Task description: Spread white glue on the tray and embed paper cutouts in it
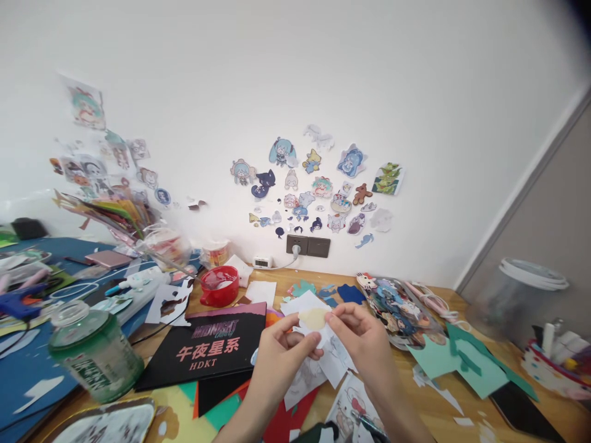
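A small pale yellow paper cutout (pixel 313 318) is held up between my two hands over the middle of the table. The fingers of my left hand (pixel 281 357) are curled, and the index finger meets the cutout's left edge. From the other side, my right hand (pixel 362 335) pinches its right edge between thumb and fingertips. White paper sheets (pixel 333 363) with faint drawings lie below the hands. Closer to me is a Hello Kitty drawing (pixel 347 403), partly covered by scissors-like handles and my right forearm.
A black folder (pixel 207 344), a green jar (pixel 95 354) and a red cup (pixel 220 286) stand left. Green paper sheets (pixel 480 369), a dark phone (pixel 524 412) and a clear-lidded bucket (pixel 521 295) are right. Paper cutouts surround a wall socket (pixel 308 246).
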### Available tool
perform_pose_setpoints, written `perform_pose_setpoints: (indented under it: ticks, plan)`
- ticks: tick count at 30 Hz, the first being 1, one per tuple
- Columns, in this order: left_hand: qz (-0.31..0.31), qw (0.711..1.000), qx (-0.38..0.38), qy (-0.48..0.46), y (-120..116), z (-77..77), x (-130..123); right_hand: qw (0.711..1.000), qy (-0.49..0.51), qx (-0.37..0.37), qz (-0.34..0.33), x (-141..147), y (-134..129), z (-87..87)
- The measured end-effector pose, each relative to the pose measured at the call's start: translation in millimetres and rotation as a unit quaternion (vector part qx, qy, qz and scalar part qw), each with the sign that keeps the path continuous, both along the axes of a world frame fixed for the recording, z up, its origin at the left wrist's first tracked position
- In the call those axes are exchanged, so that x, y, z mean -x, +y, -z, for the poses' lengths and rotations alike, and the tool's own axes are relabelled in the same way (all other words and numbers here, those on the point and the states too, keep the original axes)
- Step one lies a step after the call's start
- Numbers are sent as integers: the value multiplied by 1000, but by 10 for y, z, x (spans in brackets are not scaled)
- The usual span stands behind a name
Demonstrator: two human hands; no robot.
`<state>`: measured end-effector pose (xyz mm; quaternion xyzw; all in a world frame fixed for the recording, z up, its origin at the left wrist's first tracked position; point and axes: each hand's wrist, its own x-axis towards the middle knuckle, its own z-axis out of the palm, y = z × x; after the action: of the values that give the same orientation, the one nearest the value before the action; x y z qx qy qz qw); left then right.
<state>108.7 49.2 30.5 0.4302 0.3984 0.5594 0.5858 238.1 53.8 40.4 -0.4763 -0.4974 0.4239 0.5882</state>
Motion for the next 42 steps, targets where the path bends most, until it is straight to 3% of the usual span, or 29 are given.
perform_pose_setpoints:
  ticks: [22,30,33,35,37,38,40,42]
  plan:
    - [-33,999,6,12,4,-17,46,998,-30,-1,-51,-14,14,42]
    - [-47,999,2,10,16,8,47,987,-133,-66,60,-32,-18,33]
    - [-79,997,6,2,37,10,49,951,-190,-175,167,-43,-62,-5]
    - [-90,996,7,-1,44,15,43,892,-250,-296,232,-21,-111,-43]
    - [-83,997,1,2,37,24,31,835,-307,-386,244,33,-164,-71]
    - [-73,997,-6,5,28,30,24,820,-327,-409,230,67,-187,-77]
    - [-42,999,-27,10,2,37,9,822,-343,-414,186,134,-218,-73]
    - [-18,999,-47,6,-26,37,1,842,-340,-392,150,174,-224,-56]
